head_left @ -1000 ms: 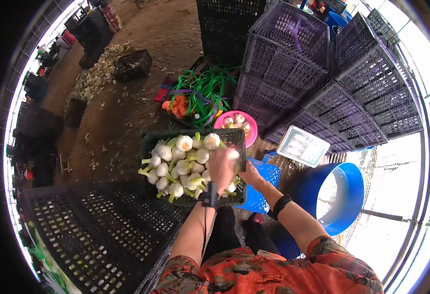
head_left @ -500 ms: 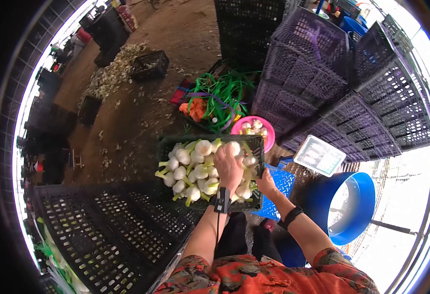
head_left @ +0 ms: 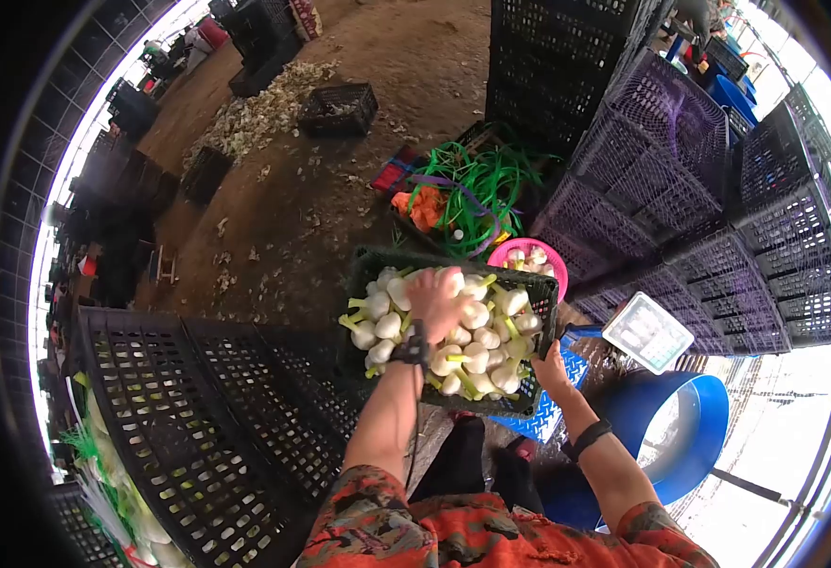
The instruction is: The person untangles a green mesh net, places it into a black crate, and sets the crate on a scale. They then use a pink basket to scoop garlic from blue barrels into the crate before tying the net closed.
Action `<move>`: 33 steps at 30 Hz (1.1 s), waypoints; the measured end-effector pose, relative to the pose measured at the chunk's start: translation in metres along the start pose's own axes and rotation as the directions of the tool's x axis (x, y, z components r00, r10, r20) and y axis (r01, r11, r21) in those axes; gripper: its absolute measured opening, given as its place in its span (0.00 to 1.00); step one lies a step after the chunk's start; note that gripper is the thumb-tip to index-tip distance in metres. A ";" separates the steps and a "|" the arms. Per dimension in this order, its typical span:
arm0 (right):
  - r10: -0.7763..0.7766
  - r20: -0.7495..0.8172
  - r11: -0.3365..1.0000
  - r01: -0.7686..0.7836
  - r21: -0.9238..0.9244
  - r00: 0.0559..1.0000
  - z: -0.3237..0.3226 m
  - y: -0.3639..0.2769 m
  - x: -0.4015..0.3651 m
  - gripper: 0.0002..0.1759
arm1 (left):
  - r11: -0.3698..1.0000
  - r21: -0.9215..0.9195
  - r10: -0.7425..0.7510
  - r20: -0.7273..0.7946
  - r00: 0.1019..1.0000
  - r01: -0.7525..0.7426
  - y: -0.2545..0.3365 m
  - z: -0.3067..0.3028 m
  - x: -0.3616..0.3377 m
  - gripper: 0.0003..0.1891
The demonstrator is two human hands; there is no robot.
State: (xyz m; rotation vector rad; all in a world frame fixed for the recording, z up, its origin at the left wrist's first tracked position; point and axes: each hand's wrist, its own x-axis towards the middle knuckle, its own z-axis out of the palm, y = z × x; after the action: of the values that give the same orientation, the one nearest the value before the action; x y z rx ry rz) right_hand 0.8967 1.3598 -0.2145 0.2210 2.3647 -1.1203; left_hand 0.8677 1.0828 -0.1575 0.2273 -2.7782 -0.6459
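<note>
A black plastic crate (head_left: 546, 327) full of white garlic bulbs (head_left: 475, 356) with trimmed green stems is in front of me. My left hand (head_left: 437, 303) lies palm down on the bulbs in the left half, its fingers apart and somewhat blurred. The bulbs under the palm are hidden. My right hand (head_left: 553, 369) grips the crate at its right side, near the front corner. Just behind the crate's right corner stands a pink basin (head_left: 559, 275) holding several more bulbs.
A white digital scale (head_left: 647, 333) and a blue tub (head_left: 709, 426) are on the right. Stacked black crates (head_left: 680, 218) rise behind them. Large crates (head_left: 217, 426) stand front left. Green straps (head_left: 496, 194) lie behind the basin.
The view has shifted, so the surroundings appear farther right. My left hand has moved leftward across the bulbs, and more bulbs show in the crate's right half. My right hand stays on the crate.
</note>
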 end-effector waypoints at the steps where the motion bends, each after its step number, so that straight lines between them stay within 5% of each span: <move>1: -0.019 -0.006 0.999 0.019 0.029 1.000 0.000 0.001 -0.003 0.38 | 0.996 -0.091 0.021 0.155 0.988 -0.007 -0.012 -0.009 0.000 0.31; 2: -0.026 -0.010 0.998 0.026 0.055 1.000 0.000 0.006 -0.011 0.38 | 0.995 0.071 -0.067 -0.013 0.998 0.068 -0.025 -0.016 -0.010 0.29; 3: 0.001 -0.002 0.999 -0.001 0.040 1.000 -0.002 0.004 -0.013 0.38 | 0.977 0.212 0.000 0.058 0.998 -0.012 -0.060 -0.021 -0.016 0.28; 4: -0.066 -0.090 0.998 0.066 0.002 0.994 0.012 0.027 -0.002 0.38 | 0.981 0.147 0.097 0.176 0.980 -0.124 -0.089 -0.023 -0.020 0.26; 7: -0.053 -0.040 0.998 0.054 0.033 0.998 0.011 0.025 0.001 0.37 | 0.980 0.088 0.172 0.070 0.983 -0.178 -0.101 -0.027 -0.007 0.24; 9: -0.068 -0.021 0.996 0.069 0.057 0.997 0.007 0.021 0.001 0.36 | 0.997 -0.007 0.080 0.030 0.996 -0.080 -0.108 -0.018 0.005 0.22; 12: -0.101 -0.092 0.994 0.104 0.027 0.991 0.009 0.025 0.000 0.34 | 0.860 -0.461 -0.277 -0.056 0.959 0.221 -0.121 -0.008 0.005 0.20; 14: -0.084 -0.105 0.996 0.086 0.008 0.991 0.013 0.033 -0.003 0.33 | 0.879 -0.425 -0.266 -0.063 0.962 0.215 -0.118 -0.007 -0.004 0.19; 16: -0.093 -0.143 0.996 0.092 -0.015 0.985 0.020 0.033 0.002 0.31 | 0.980 -0.155 -0.128 -0.002 0.992 0.126 -0.107 -0.013 -0.016 0.22; 17: -0.139 -0.147 0.990 0.141 0.005 0.979 0.019 0.028 0.002 0.28 | 0.997 -0.063 0.058 0.073 0.996 -0.053 -0.107 -0.020 -0.028 0.26; 21: -0.037 -0.113 0.999 0.035 -0.020 0.993 0.018 0.018 -0.002 0.26 | 0.985 0.123 0.098 0.158 0.983 -0.118 -0.084 -0.037 -0.041 0.32; 23: -0.055 -0.113 0.998 0.053 -0.016 0.992 0.015 0.013 -0.002 0.26 | 0.851 0.514 0.090 0.055 0.994 -0.105 -0.052 -0.042 -0.040 0.26; 24: -0.063 -0.107 0.998 0.062 -0.015 0.992 0.015 0.015 -0.001 0.25 | 0.851 0.514 0.092 0.052 0.994 -0.105 -0.039 -0.036 -0.043 0.26; 26: -0.063 -0.118 0.998 0.062 -0.020 0.991 0.018 0.020 0.001 0.26 | 0.983 -0.163 0.085 -0.023 0.996 -0.088 -0.010 -0.021 -0.051 0.18; 28: -0.141 -0.124 0.989 0.144 0.016 0.982 0.019 0.030 0.003 0.27 | 0.997 -0.073 0.067 0.449 0.891 -0.038 0.021 -0.016 -0.058 0.13; 29: -0.107 -0.103 0.994 0.108 -0.002 0.989 0.016 0.025 0.001 0.28 | 0.960 0.114 0.187 0.423 0.887 -0.257 0.015 -0.001 -0.062 0.14; 30: -0.105 -0.107 0.994 0.105 -0.003 0.989 0.016 0.025 0.002 0.28 | 0.959 0.110 0.192 0.423 0.885 -0.260 0.015 0.004 -0.057 0.14; 33: -0.184 -0.187 0.983 0.180 -0.040 0.965 0.023 0.031 0.001 0.27 | 0.929 0.242 0.011 0.740 0.672 -0.281 0.027 0.008 -0.026 0.17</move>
State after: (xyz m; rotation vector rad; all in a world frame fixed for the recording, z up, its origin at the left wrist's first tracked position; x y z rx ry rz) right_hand 0.9154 1.3622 -0.2477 0.1078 2.6098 -1.2026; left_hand 0.8874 1.1155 -0.1586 -0.2724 -3.6323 -0.2143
